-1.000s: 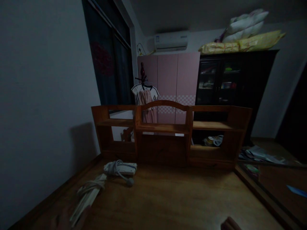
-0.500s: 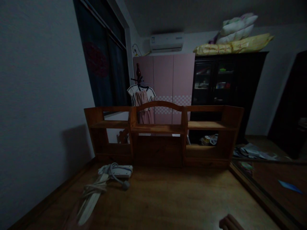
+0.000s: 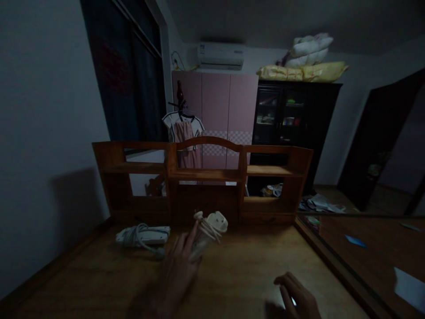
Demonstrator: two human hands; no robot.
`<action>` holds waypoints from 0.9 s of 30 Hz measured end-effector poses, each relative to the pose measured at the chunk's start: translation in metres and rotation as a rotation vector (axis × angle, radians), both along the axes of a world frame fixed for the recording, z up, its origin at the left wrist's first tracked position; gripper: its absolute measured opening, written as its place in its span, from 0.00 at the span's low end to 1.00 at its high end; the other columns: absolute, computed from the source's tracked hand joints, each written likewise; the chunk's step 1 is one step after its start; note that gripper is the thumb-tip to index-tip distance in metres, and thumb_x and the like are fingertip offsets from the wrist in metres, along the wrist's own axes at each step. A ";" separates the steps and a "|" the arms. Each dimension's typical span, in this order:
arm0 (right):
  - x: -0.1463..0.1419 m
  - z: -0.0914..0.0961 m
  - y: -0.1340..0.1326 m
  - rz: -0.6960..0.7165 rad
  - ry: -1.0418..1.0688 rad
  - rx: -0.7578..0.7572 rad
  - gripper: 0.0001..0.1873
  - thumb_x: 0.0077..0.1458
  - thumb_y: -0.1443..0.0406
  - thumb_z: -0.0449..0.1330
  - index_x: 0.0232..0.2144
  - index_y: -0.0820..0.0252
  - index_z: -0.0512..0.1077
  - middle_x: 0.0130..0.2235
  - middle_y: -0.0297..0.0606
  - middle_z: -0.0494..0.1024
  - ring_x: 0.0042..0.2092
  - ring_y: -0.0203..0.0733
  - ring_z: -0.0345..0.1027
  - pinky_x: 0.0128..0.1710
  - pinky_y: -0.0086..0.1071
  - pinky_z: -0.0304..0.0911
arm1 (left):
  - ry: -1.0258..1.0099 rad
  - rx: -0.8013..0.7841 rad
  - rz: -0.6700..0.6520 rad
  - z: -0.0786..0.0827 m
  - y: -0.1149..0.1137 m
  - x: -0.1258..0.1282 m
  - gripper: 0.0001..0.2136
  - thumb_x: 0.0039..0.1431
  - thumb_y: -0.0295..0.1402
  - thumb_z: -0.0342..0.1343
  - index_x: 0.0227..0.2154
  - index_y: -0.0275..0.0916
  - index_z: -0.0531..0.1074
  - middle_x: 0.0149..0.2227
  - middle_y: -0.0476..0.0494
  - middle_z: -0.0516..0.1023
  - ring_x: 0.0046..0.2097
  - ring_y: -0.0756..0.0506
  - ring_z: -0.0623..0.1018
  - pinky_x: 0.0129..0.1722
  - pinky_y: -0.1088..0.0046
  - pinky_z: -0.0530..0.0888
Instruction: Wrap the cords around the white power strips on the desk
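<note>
My left hand (image 3: pixel 179 266) is closed around a white power strip (image 3: pixel 218 220) with its cord wound about it. The strip is raised over the wooden surface (image 3: pixel 232 274), tilted with its far end up, and my fingers cover part of it. A second power strip (image 3: pixel 156 235), its grey cord coiled round one end, lies flat to the left, its plug (image 3: pixel 160 253) close to my left wrist. Over the right part of the surface is my right hand (image 3: pixel 297 294). It holds nothing, with fingers bent and the thumb apart from them.
A low wooden shelf unit (image 3: pixel 204 176) spans the far edge of the surface. The wall (image 3: pixel 49 133) rises on the left. A raised wooden edge (image 3: pixel 328 261) runs along the right, with papers (image 3: pixel 320 204) beyond it. Pink and black cabinets stand behind.
My left hand has carried the corded power strip from the lower left to the middle. More of my right hand has come into view, and the camera has turned slightly right.
</note>
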State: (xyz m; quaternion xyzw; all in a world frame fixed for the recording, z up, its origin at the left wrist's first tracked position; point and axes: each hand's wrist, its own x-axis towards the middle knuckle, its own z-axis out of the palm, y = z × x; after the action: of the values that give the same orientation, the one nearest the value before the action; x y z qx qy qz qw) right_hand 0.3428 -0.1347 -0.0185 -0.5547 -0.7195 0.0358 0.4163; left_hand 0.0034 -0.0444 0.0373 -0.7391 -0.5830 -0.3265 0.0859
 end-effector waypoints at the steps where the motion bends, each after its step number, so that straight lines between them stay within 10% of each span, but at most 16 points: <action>1: -0.007 0.006 0.001 -0.009 0.029 -0.015 0.13 0.62 0.60 0.47 0.38 0.57 0.70 0.35 0.40 0.74 0.33 0.37 0.71 0.33 0.26 0.65 | 0.031 0.019 -0.019 0.004 0.007 0.009 0.37 0.50 0.26 0.54 0.63 0.51 0.48 0.48 0.46 0.69 0.48 0.43 0.70 0.47 0.67 0.68; 10: -0.084 0.055 0.070 -0.120 -0.134 0.029 0.23 0.59 0.52 0.52 0.51 0.57 0.63 0.26 0.33 0.73 0.24 0.37 0.68 0.26 0.27 0.56 | 0.233 0.080 -0.143 -0.021 0.034 0.038 0.42 0.49 0.19 0.54 0.64 0.52 0.42 0.50 0.44 0.65 0.49 0.43 0.67 0.51 0.64 0.65; 18: -0.095 0.020 0.129 0.039 -0.368 0.135 0.11 0.60 0.67 0.48 0.40 0.59 0.69 0.31 0.42 0.78 0.26 0.37 0.69 0.23 0.27 0.48 | 0.353 -0.007 -0.179 -0.051 0.036 0.040 0.48 0.42 0.14 0.50 0.64 0.55 0.39 0.55 0.45 0.63 0.54 0.42 0.65 0.56 0.61 0.61; 27: -0.070 0.001 0.138 -0.089 0.158 0.043 0.15 0.63 0.58 0.45 0.38 0.59 0.67 0.27 0.39 0.74 0.23 0.36 0.64 0.23 0.27 0.49 | 0.178 -0.127 -0.228 -0.039 0.033 0.039 0.39 0.53 0.21 0.48 0.64 0.53 0.38 0.53 0.44 0.64 0.50 0.44 0.69 0.51 0.66 0.65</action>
State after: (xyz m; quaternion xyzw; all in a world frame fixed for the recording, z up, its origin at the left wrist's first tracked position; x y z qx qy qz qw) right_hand 0.2732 0.0029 -0.0172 -0.5726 -0.6597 0.0453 0.4846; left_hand 0.0427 -0.0112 -0.0015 -0.8304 -0.5048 -0.2298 0.0525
